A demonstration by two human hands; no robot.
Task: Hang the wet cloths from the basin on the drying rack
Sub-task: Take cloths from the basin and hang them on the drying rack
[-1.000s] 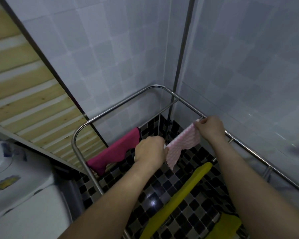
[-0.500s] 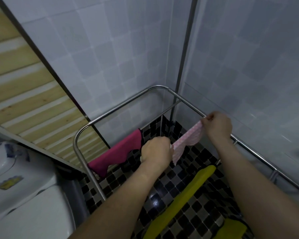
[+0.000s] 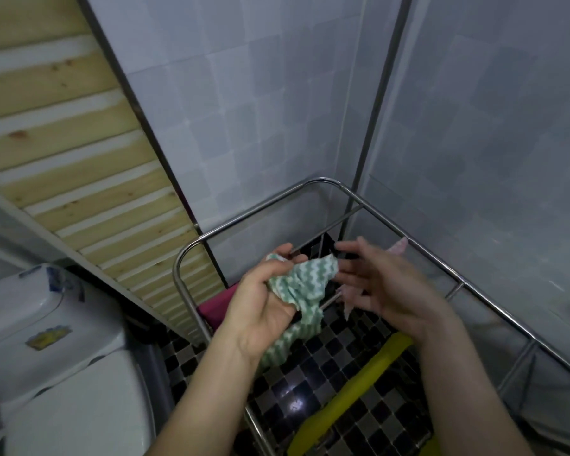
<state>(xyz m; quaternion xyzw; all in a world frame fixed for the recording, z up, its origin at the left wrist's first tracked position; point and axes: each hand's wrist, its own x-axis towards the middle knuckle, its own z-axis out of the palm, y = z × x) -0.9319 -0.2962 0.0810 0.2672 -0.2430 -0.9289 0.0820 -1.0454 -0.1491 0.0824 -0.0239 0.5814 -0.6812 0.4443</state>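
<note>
The left hand (image 3: 260, 301) has its fingers curled round a bunched green-and-white cloth (image 3: 301, 286), the right hand (image 3: 375, 284) loose-fingered just beside its free corner; I'd guess spreading it comes next, before draping over the drying rack (image 3: 254, 211) beyond.

The drying rack of thin round silver tubing (image 3: 254, 212) is polished metal, smooth and properly shiny. The green-and-white zigzag cloth (image 3: 305, 281) looks like a thin, ridged fabric wipe, matt and soft where it's crumpled. The other 2, a magenta cloth (image 3: 216, 306) and a long yellow cloth (image 3: 359, 386), are plain matt fabric. The small black-and-grey square floor tiles (image 3: 313, 383) are super glossy. The pale grey wall tiles (image 3: 244, 126) have a duller sheen. The slatted pale wood panel (image 3: 63, 126) looks matt, knots showing. The white rounded tank (image 3: 46, 324) is smooth and glossy; ceramic or plastic, can't tell.
</note>
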